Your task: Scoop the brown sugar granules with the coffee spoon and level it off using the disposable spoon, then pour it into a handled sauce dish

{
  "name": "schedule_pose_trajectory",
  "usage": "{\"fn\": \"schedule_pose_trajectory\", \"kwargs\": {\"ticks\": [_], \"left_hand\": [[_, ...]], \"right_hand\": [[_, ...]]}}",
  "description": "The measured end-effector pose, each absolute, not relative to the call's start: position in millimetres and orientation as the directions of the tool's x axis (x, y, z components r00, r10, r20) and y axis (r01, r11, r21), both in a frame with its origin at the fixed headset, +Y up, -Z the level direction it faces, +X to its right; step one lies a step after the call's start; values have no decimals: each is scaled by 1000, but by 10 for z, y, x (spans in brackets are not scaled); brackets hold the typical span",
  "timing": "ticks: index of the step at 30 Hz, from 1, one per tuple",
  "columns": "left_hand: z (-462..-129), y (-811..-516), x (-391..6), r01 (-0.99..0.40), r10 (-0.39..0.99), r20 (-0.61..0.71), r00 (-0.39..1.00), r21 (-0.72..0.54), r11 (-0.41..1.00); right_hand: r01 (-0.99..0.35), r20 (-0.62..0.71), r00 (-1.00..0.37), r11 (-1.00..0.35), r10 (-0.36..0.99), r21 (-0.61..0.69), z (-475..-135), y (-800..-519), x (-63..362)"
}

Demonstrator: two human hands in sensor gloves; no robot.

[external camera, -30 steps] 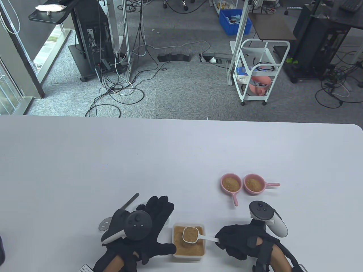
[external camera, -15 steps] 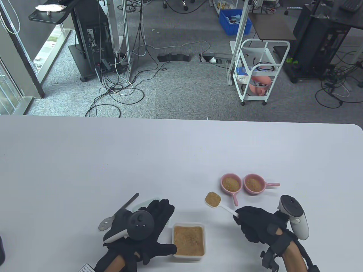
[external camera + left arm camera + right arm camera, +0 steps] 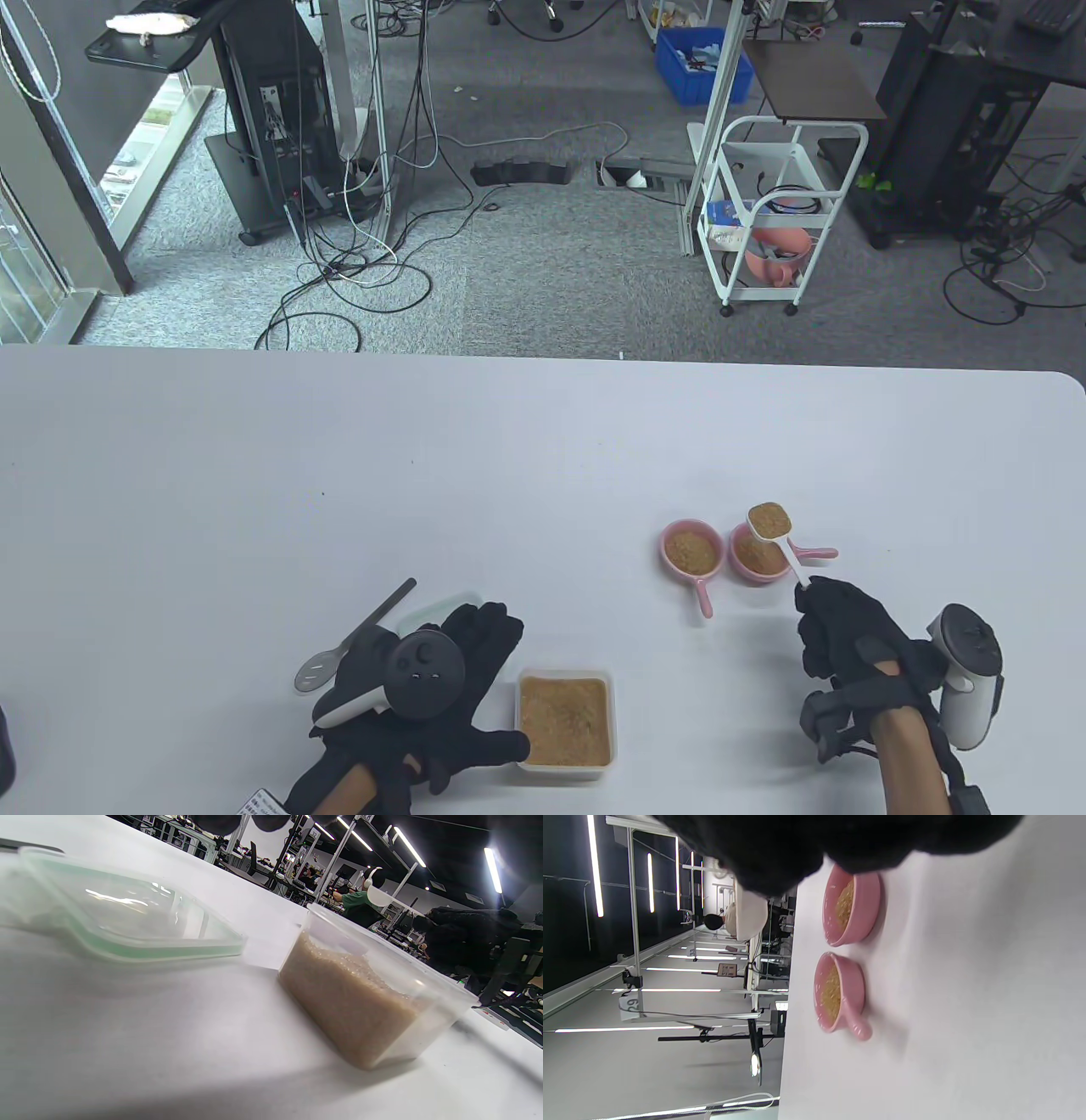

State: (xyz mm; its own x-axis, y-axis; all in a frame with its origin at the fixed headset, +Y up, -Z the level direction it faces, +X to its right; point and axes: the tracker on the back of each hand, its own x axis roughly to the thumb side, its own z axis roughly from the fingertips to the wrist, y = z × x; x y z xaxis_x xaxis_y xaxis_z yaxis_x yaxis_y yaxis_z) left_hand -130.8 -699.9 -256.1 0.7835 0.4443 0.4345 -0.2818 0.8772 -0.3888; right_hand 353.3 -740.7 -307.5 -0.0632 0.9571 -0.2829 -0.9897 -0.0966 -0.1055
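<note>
My right hand [image 3: 830, 613] grips the handle of the white coffee spoon [image 3: 769, 520]. Its bowl is heaped with brown sugar and hangs level over the right pink handled dish [image 3: 758, 553]. The left pink dish [image 3: 691, 550] stands beside it; both hold sugar. In the right wrist view, which lies on its side, the spoon bowl [image 3: 751, 914] hangs past the upper dish [image 3: 855, 912], with the other dish [image 3: 840, 993] below. My left hand [image 3: 479, 671] lies flat and holds nothing, beside the clear sugar container [image 3: 564, 722] [image 3: 365, 1005]. A grey spoon [image 3: 318, 671] lies to its left.
A clear lid with a green seal [image 3: 433, 609] [image 3: 127, 921] lies partly under my left hand. The white table [image 3: 509, 475] stretches wide behind the dishes. Its near edge is close to both wrists.
My right hand lifted the full spoon out of the container and carried it right and away, to above the right dish. My left hand stayed put.
</note>
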Motion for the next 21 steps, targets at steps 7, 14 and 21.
{"fn": "schedule_pose_trajectory", "kwargs": {"ticks": [7, 14, 21], "left_hand": [[-2563, -7009, -1304, -276, 442, 432, 787, -394, 877], [-2563, -7017, -1301, -271, 439, 430, 789, -398, 876], [-2564, -7023, -1300, -268, 437, 429, 791, -400, 877]], "right_hand": [[-953, -336, -176, -246, 925, -179, -3086, -7454, 3572], [-907, -363, -288, -374, 886, -193, -3105, -7453, 3531], [-862, -362, -378, -467, 852, -199, -3116, -7424, 3481]]}}
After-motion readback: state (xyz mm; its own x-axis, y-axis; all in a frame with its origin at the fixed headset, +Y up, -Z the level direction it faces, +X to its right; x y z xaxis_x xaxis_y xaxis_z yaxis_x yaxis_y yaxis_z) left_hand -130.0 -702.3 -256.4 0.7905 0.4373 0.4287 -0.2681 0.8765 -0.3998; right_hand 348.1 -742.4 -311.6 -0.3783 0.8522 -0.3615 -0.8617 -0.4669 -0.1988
